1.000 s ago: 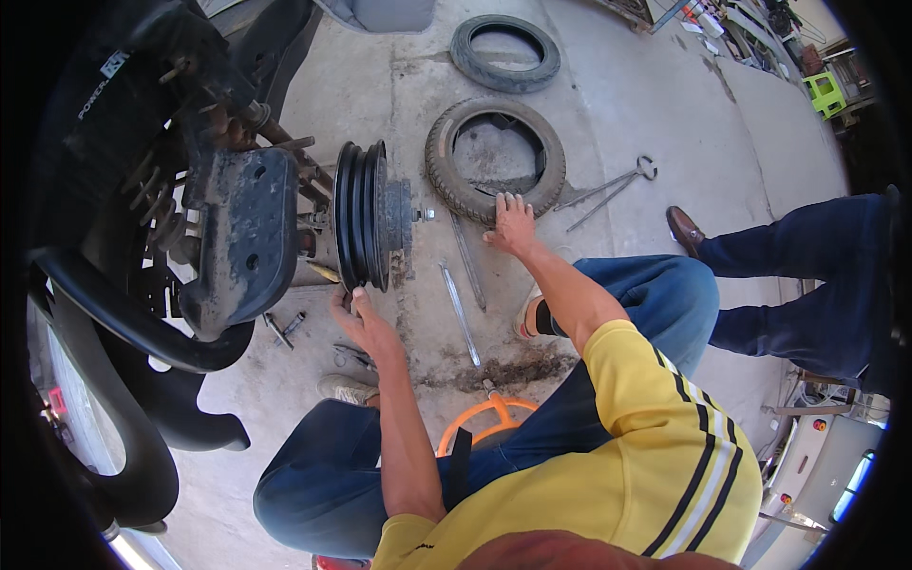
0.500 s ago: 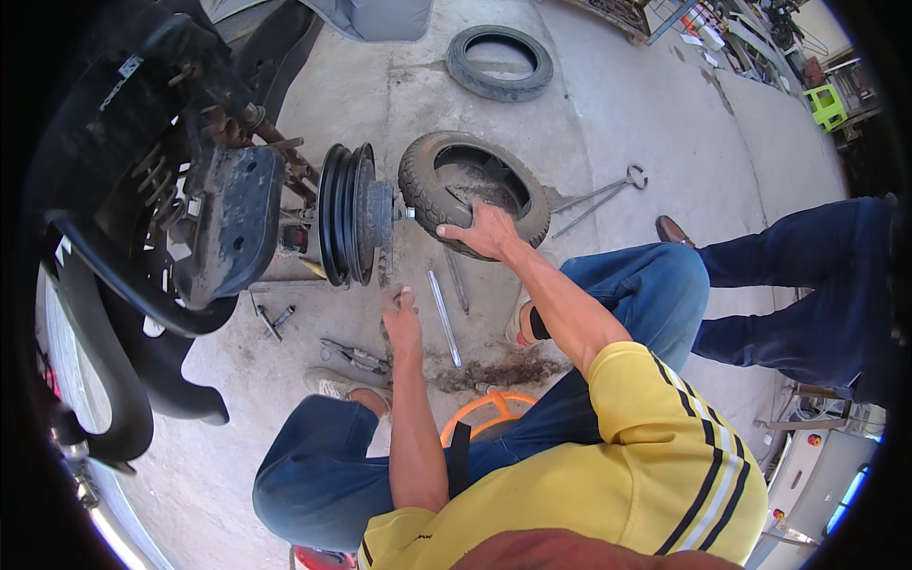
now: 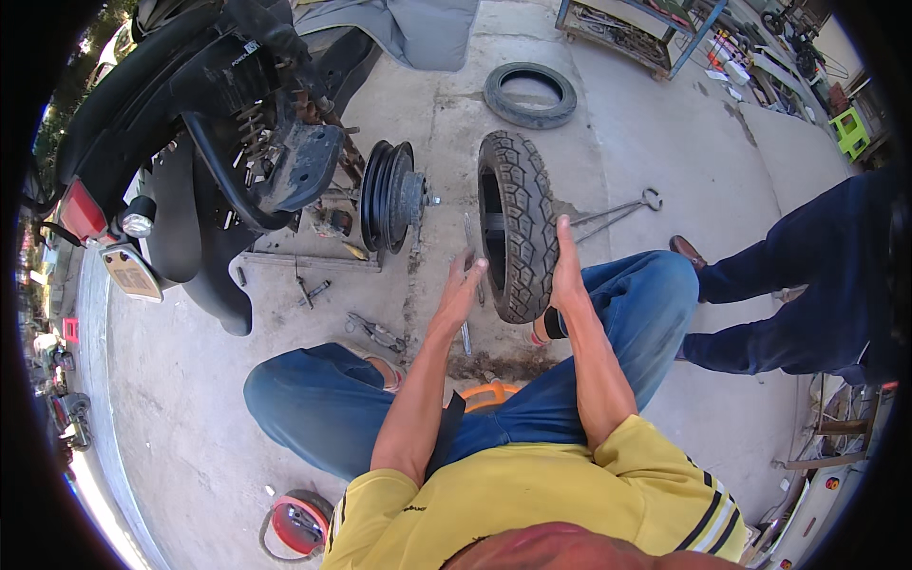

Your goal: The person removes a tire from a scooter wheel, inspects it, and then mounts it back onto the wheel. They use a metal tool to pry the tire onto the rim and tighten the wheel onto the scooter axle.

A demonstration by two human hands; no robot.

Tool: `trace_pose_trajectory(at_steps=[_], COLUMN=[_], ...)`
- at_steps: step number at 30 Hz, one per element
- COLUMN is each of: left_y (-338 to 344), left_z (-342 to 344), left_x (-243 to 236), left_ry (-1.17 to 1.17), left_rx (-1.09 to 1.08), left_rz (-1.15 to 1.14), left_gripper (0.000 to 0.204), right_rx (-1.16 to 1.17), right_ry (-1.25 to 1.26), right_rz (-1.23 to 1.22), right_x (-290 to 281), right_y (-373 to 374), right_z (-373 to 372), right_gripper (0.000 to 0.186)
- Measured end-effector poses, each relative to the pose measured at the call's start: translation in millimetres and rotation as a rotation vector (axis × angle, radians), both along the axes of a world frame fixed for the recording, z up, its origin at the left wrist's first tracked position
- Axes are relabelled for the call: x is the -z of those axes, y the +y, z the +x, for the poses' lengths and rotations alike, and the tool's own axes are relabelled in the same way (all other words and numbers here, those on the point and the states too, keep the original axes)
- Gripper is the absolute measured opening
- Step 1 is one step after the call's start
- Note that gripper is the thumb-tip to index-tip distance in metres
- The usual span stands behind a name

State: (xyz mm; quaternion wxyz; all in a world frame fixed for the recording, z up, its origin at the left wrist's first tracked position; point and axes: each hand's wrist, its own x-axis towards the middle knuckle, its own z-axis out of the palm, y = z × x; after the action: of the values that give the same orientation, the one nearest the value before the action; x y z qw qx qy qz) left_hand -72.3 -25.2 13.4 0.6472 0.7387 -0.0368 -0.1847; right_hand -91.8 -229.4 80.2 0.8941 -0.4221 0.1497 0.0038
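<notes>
A black, knobbly motorcycle tire [image 3: 528,223] stands on edge in front of me, its tread facing up toward me and its opening to the left. My right hand [image 3: 567,271] holds its right side, palm against the tread and fingers pointing away. At the near left rim of the tire is my left hand [image 3: 460,290], fingers apart; whether its fingertips touch the rubber I cannot tell. Left of the tire, a black wheel rim [image 3: 382,198] with a grey hub [image 3: 412,199] sits on the axle of a partly stripped motorcycle [image 3: 195,142].
A second tire [image 3: 530,95] lies flat beyond. Long tongs [image 3: 613,217] rest at the right, near a person in dark trousers [image 3: 779,256]. A metal bar [image 3: 466,338], pliers [image 3: 375,332] and a T-shaped tool [image 3: 312,293] lie on the floor. An orange ring [image 3: 487,391] is between my legs.
The tire has been tipped up from lying tilted to standing on edge, slightly right. My right hand has shifted from its rim to the tread; my left hand has moved up beside it.
</notes>
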Motion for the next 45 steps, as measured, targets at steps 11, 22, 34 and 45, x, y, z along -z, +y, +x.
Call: trace_pose_trajectory(at_steps=[11,22,34,45], left_y=[54.9,82.3,73.8,77.0], left_z=[49.3,37.5,35.5,28.4], left_x=[-129.0,-198.3,-150.3,-124.2], left_ry=[0.144,0.091,0.164,0.397], left_rx=[-0.169,-0.130,-0.307,-0.315], left_rz=[-0.492,-0.486,-0.455,-0.554], left_gripper=[0.083,0.071,0.071,0.066], right_rx=[0.003,-0.633,-0.549,-0.357], right_ry=[-0.473,-0.647,-0.506,-0.326], right_rz=[0.331,0.812,0.764,0.627], right_x=[-94.8,-111.8,-67.3,-84.3], right_y=[-60.4,-95.6,-93.2,-83.6], right_z=[-71.1,10.7,14.7,-11.5], right_gripper=[0.069,0.033,0.031,0.027])
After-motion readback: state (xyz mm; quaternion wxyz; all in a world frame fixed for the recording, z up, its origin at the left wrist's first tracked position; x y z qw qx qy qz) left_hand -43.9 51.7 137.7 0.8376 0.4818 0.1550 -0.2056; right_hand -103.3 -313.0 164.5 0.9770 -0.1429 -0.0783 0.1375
